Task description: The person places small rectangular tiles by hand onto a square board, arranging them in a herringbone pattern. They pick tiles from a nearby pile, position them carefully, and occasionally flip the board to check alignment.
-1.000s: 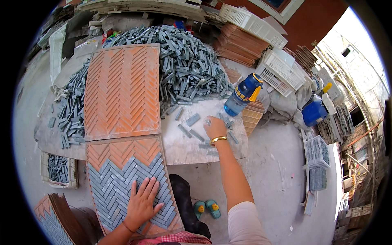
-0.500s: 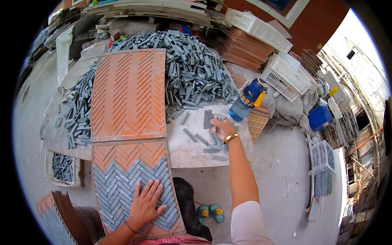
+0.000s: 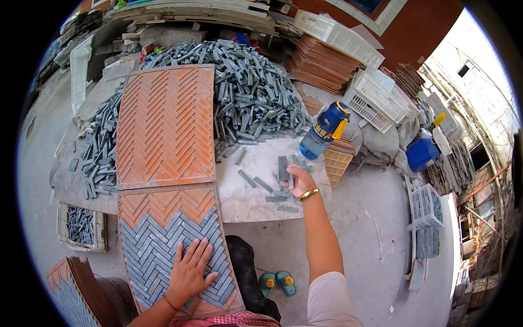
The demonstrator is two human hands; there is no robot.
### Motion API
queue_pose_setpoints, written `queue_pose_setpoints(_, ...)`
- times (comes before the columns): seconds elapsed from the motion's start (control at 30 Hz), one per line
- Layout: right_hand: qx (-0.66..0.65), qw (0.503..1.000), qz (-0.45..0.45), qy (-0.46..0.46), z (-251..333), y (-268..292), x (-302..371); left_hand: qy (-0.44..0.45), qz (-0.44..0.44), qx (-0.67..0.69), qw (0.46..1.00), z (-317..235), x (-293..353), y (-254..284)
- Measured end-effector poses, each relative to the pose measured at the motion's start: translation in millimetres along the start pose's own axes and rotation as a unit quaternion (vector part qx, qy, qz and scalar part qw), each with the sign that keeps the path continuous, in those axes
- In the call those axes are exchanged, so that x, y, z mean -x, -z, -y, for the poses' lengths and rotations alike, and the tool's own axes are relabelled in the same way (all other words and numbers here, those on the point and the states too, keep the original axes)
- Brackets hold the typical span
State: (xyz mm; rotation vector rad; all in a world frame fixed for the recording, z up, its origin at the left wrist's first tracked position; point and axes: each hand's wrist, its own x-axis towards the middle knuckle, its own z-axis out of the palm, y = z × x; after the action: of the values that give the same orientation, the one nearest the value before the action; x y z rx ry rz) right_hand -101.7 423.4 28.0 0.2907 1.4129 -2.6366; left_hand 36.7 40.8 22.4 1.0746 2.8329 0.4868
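Observation:
My left hand point(image 3: 190, 268) lies flat, fingers spread, on grey stone strips point(image 3: 155, 248) set in a herringbone pattern. These strips fill much of an orange grooved mold point(image 3: 140, 204) in front of me; its far grooves are bare. To the right, above the pale tabletop point(image 3: 239, 204), my right hand point(image 3: 301, 184) is closed around a few grey stone strips point(image 3: 283, 168), held upright between thumb and fingers. Loose strips point(image 3: 246, 178) lie scattered beside and under that hand. Another orange mold point(image 3: 166, 128) with bare grooves sits beyond the first, touching its edge.
A large heap of grey strips point(image 3: 256, 90) covers the far table. Right of my hand stands a blue water bottle point(image 3: 324, 131). White crates point(image 3: 376, 98) and stacked brown molds point(image 3: 318, 62) are behind it. A bin of strips point(image 3: 81, 224) sits at left, green slippers point(image 3: 277, 283) below.
My right hand has drawn slightly nearer, still holding strips and turning them a little. The whole view has shifted slightly left. My left hand stays flat on the laid strips.

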Motion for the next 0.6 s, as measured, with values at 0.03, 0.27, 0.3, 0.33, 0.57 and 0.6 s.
queue_pose_setpoints(0.03,-0.016,1.000,-0.004,0.000,-0.3,-2.6,2.1,0.001,0.002,0.000,1.000,-0.3,0.5,1.3)
queue_pose_setpoints(0.27,0.162,0.983,-0.075,-0.032,-27.8,-57.7,41.0,0.001,-0.011,-0.024,1.000,0.7,5.5,3.8)
queue_pose_setpoints(0.3,0.192,0.978,-0.069,-0.047,-33.6,-75.9,53.7,0.002,-0.014,-0.018,1.000,1.1,6.1,2.2)
queue_pose_setpoints(0.33,0.193,0.978,-0.049,-0.055,-33.3,-94.5,72.7,-0.007,-0.017,-0.013,1.000,1.2,2.6,0.7)
queue_pose_setpoints(0.57,0.157,0.981,0.061,-0.093,-95.9,-159.2,148.4,0.015,-0.099,0.130,0.986,11.3,10.4,5.8)
queue_pose_setpoints(0.6,0.168,0.979,0.068,-0.097,-102.9,-168.4,152.1,0.033,-0.148,0.179,0.972,13.9,14.6,13.1)
